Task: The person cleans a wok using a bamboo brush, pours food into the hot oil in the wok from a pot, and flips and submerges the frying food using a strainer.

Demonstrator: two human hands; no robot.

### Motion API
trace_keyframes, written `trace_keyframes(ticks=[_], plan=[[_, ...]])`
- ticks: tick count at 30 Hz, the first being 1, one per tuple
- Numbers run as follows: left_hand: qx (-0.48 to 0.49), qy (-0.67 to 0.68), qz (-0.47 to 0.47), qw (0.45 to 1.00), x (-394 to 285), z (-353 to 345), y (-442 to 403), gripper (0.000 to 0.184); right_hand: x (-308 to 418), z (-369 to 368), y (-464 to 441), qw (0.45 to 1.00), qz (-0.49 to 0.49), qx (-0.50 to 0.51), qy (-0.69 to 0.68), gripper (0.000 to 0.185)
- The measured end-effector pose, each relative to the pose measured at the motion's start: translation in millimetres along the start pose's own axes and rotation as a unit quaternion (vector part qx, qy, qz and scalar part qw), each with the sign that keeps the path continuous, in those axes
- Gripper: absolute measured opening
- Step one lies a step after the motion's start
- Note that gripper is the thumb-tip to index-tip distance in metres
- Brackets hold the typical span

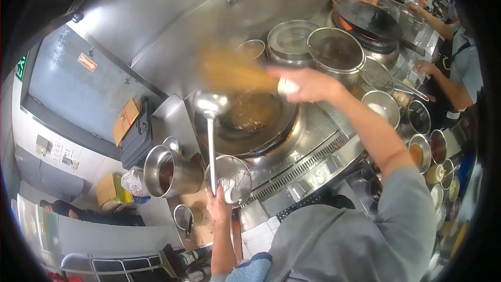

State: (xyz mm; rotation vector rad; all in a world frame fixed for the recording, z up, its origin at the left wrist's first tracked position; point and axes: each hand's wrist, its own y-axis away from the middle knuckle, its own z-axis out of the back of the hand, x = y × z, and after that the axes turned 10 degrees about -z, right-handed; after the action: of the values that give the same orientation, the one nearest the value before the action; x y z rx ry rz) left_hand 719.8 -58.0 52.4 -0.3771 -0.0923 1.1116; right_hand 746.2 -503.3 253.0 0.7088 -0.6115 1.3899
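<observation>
My right hand (308,84) is wrapped round a bamboo wok brush (232,70), whose bristles are smeared by motion above the far side of the wok (222,143). Brownish liquid (255,114) lies in the bottom of the wok. In my left hand (219,206), closed on its handle, is a long steel ladle (211,103). Its bowl hangs over the wok's left side. A round wire strainer (242,166) lies beside my left hand, partly covered by the ladle handle.
A deep steel pot (156,169) with dark liquid stands at left, near a small saucepan (182,215). Behind my right arm are a mesh-topped pot (336,47) and another wok (370,21) over flame. A co-worker (462,68) stands at far right beside several bowls.
</observation>
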Motion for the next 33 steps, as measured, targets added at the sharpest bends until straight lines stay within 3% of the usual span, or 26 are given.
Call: trace_keyframes(ticks=[1, 2, 3, 5, 7, 10, 12, 13, 16, 17, 19, 23, 25, 27, 30, 33], plan=[[-0.004, 0.012, 0.011, 1.000, -6.3, 2.9, -2.2, 0.054, 2.2, -3.5, -3.6, 0.981, -0.090, 0.057, 0.161, 0.080], [-0.052, 0.008, -0.015, 0.998, 1.4, -6.0, -3.0, 0.056, -24.1, -1.1, -15.9, 0.972, -0.028, -0.001, 0.233, 0.079], [-0.040, 0.008, 0.000, 0.999, 1.9, 1.4, -5.3, 0.055, -49.9, 5.0, -26.0, 0.951, 0.033, -0.060, 0.303, 0.078], [-0.015, 0.017, 0.035, 0.999, -4.6, 14.6, -7.2, 0.055, -24.0, 31.2, -2.2, 0.964, -0.017, -0.109, 0.240, 0.077], [-0.001, 0.013, 0.035, 0.999, -1.5, 15.6, -9.8, 0.052, 1.7, 43.5, 20.5, 0.976, 0.062, -0.183, 0.098, 0.077], [0.009, 0.011, 0.033, 0.999, -9.4, 19.6, -17.4, 0.052, 27.3, 15.2, 28.7, 0.959, 0.176, -0.223, -0.008, 0.076], [0.019, 0.034, 0.036, 0.999, -19.3, 22.3, -22.5, 0.053, 7.5, -17.8, 1.6, 0.984, 0.080, -0.109, 0.117, 0.076], [0.023, 0.047, 0.040, 0.998, -21.8, 22.7, -21.2, 0.053, 2.5, -20.4, -7.0, 0.970, 0.015, -0.024, 0.240, 0.076], [0.014, 0.037, 0.028, 0.999, -1.3, 13.4, -8.1, 0.056, -6.5, 11.6, -13.2, 0.934, -0.051, -0.100, 0.339, 0.069], [0.025, 0.045, 0.035, 0.998, -0.4, 14.9, -5.4, 0.057, -8.2, 19.9, -8.2, 0.942, -0.012, -0.157, 0.297, 0.069], [0.026, 0.078, 0.044, 0.996, -3.1, 15.1, -7.0, 0.058, 26.9, 40.4, 16.5, 0.972, -0.032, -0.146, 0.179, 0.070], [0.002, 0.171, 0.004, 0.985, -6.5, 5.6, -12.8, 0.057, 1.8, -19.5, -8.1, 0.977, 0.129, -0.159, 0.066, 0.071], [0.006, 0.208, -0.005, 0.978, -2.3, 8.6, -10.0, 0.056, -0.1, -14.7, -9.8, 0.946, -0.006, -0.042, 0.322, 0.071], [0.026, 0.251, 0.003, 0.968, 1.9, 14.9, -2.3, 0.055, -4.9, 15.8, -8.1, 0.936, -0.055, -0.065, 0.340, 0.071], [-0.039, 0.143, -0.013, 0.989, 12.1, 0.8, 10.4, 0.054, -5.4, 54.7, 7.9, 0.980, 0.049, -0.162, 0.105, 0.074], [-0.116, 0.073, -0.022, 0.990, 25.3, -20.6, 9.8, 0.053, 11.1, 40.2, 9.6, 0.972, 0.108, -0.097, -0.184, 0.075]])
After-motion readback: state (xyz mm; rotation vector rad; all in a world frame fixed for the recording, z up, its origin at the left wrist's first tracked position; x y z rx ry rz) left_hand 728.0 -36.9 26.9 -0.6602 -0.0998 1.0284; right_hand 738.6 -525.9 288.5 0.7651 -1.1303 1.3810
